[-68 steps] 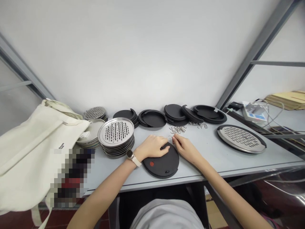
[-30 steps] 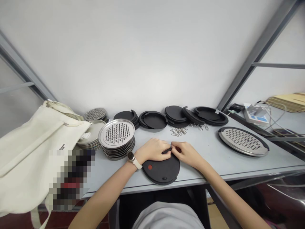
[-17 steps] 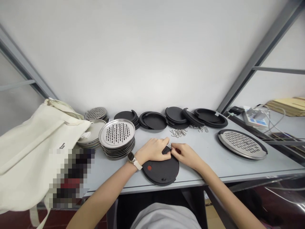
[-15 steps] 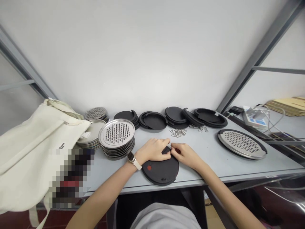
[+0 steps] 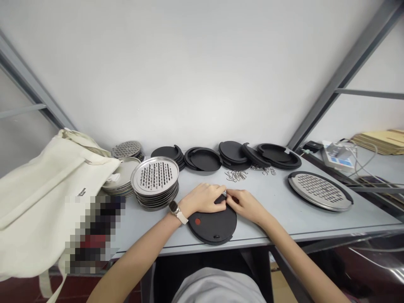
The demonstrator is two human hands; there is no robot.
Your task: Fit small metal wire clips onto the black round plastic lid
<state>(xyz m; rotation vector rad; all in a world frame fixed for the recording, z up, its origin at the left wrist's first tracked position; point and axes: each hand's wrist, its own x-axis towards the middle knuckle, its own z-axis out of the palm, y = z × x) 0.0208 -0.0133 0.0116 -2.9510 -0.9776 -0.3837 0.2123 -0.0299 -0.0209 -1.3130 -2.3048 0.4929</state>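
A black round plastic tray [image 5: 212, 227] lies at the table's front edge, with a red dot [image 5: 197, 221] and a small slot on its upward face. My left hand [image 5: 205, 198], a watch on its wrist, is closed on the tray's far edge. Close beside it, my right hand [image 5: 238, 203] pinches a small metal hook [image 5: 224, 193] at that same edge; the fingers mostly hide it. Farther back, a loose pile of small metal hooks [image 5: 235, 176] lies on the table.
Left of my hands stand a stack of round metal graters [image 5: 154, 179] and plain metal discs [image 5: 124, 173]. Black trays [image 5: 203, 160] line the wall. A grater in a black rim [image 5: 320, 191] lies right. A cream bag [image 5: 47, 198] covers the left side.
Both hands stay almost in place at the tray's far edge. The metal hook between them has shifted slightly; the tray has not visibly moved.
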